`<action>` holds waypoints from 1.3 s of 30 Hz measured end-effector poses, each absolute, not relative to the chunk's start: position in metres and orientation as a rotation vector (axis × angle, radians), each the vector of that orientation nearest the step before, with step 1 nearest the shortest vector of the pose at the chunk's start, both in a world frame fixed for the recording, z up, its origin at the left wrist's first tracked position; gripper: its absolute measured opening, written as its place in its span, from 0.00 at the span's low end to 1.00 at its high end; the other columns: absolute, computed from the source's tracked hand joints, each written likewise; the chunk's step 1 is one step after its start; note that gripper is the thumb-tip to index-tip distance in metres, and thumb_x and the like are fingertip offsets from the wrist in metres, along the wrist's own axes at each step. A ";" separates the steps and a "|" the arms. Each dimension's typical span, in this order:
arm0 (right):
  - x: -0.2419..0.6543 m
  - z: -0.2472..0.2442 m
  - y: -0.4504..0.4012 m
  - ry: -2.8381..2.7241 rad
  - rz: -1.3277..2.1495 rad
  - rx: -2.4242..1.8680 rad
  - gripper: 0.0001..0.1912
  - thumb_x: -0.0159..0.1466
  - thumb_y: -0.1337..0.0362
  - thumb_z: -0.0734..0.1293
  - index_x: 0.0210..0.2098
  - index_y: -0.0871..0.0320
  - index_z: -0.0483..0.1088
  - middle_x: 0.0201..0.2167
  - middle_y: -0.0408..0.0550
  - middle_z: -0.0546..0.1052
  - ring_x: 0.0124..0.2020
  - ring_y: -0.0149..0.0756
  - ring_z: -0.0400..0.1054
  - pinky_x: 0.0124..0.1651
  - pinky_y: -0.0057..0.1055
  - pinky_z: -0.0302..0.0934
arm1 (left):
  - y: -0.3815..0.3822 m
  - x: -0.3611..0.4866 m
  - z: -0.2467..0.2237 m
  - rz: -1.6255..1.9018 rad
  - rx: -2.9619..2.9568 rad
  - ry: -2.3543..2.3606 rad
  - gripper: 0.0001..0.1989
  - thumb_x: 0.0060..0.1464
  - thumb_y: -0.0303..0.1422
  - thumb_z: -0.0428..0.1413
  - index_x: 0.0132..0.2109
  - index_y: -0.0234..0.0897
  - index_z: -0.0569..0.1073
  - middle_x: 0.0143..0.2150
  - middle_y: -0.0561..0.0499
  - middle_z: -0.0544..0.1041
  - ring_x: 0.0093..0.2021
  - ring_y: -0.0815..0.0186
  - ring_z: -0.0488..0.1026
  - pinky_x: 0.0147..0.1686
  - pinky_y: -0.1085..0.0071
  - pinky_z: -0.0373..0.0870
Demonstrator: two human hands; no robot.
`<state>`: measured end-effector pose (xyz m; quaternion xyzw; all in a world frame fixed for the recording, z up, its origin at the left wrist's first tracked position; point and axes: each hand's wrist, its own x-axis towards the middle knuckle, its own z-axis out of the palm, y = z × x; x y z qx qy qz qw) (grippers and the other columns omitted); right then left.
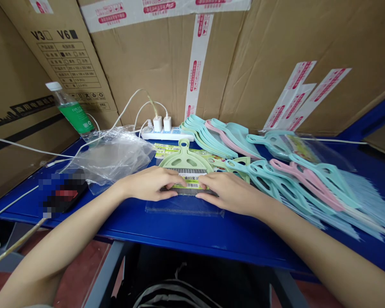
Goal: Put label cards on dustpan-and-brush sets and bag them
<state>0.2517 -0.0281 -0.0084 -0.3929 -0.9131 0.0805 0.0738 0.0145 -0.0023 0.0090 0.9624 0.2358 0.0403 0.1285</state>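
Note:
A pale green dustpan (182, 159) lies in front of me, its handle pointing away. A grey-bristled brush and a printed label card (192, 179) are at its near end. Clear plastic bag film (186, 208) spreads out below the card on the near side. My left hand (154, 184) grips the left side of this bagged dustpan set, fingers curled over the card. My right hand (227, 190) grips the right side in the same way, thumb low along the plastic. Both hands partly hide the set.
To the right lie several blue and pink hand brushes (291, 188); behind them are stacked dustpans (211, 134) and one bagged set (295, 145). Clear bags (115, 156), a phone (66, 192) and a bottle (72, 111) are left. A power strip (170, 134) stands behind.

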 end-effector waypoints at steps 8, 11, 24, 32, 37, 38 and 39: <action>0.252 -0.009 -0.028 -2.758 0.244 -1.179 0.09 0.67 0.66 0.62 0.29 0.55 0.60 0.28 0.45 0.74 0.28 0.35 0.67 0.32 0.30 0.54 | -0.001 0.014 0.010 0.076 2.846 0.697 0.14 0.57 0.31 0.57 0.51 0.37 0.74 0.34 0.52 0.76 0.28 0.69 0.72 0.27 0.74 0.63; 0.251 -0.008 -0.028 -2.766 0.265 -1.202 0.09 0.67 0.67 0.61 0.29 0.56 0.61 0.29 0.46 0.75 0.29 0.36 0.68 0.33 0.31 0.55 | -0.001 0.015 0.009 0.081 2.874 0.715 0.13 0.58 0.31 0.56 0.51 0.38 0.74 0.36 0.51 0.77 0.30 0.67 0.74 0.29 0.73 0.64; 0.251 -0.008 -0.028 -2.771 0.255 -1.197 0.10 0.68 0.67 0.59 0.29 0.56 0.61 0.28 0.46 0.74 0.29 0.36 0.66 0.32 0.31 0.54 | -0.001 0.016 0.010 0.055 2.877 0.716 0.11 0.62 0.30 0.52 0.50 0.37 0.74 0.42 0.49 0.79 0.36 0.64 0.77 0.33 0.71 0.68; 0.252 -0.007 -0.028 -2.772 0.243 -1.169 0.09 0.68 0.68 0.59 0.29 0.56 0.62 0.28 0.46 0.73 0.28 0.35 0.66 0.32 0.30 0.54 | -0.001 0.014 0.010 0.101 2.890 0.677 0.12 0.64 0.31 0.50 0.50 0.37 0.75 0.43 0.47 0.80 0.38 0.63 0.78 0.34 0.71 0.69; 0.252 -0.007 -0.029 -2.786 0.233 -1.186 0.09 0.67 0.68 0.59 0.29 0.56 0.61 0.28 0.46 0.73 0.29 0.36 0.67 0.32 0.31 0.54 | -0.001 0.014 0.009 0.099 2.879 0.677 0.12 0.65 0.32 0.50 0.50 0.37 0.75 0.44 0.46 0.80 0.38 0.63 0.78 0.35 0.70 0.69; 0.251 -0.007 -0.029 -2.786 0.233 -1.184 0.09 0.67 0.68 0.59 0.29 0.56 0.61 0.28 0.46 0.73 0.29 0.36 0.66 0.32 0.31 0.54 | -0.001 0.014 0.009 0.100 2.877 0.676 0.12 0.65 0.32 0.50 0.51 0.37 0.75 0.44 0.46 0.80 0.38 0.63 0.78 0.35 0.70 0.69; 0.251 -0.007 -0.029 -2.784 0.233 -1.182 0.09 0.67 0.68 0.59 0.29 0.56 0.61 0.28 0.46 0.73 0.28 0.35 0.66 0.32 0.30 0.54 | -0.001 0.014 0.009 0.100 2.875 0.675 0.13 0.64 0.32 0.50 0.51 0.37 0.75 0.44 0.46 0.80 0.39 0.63 0.78 0.35 0.70 0.69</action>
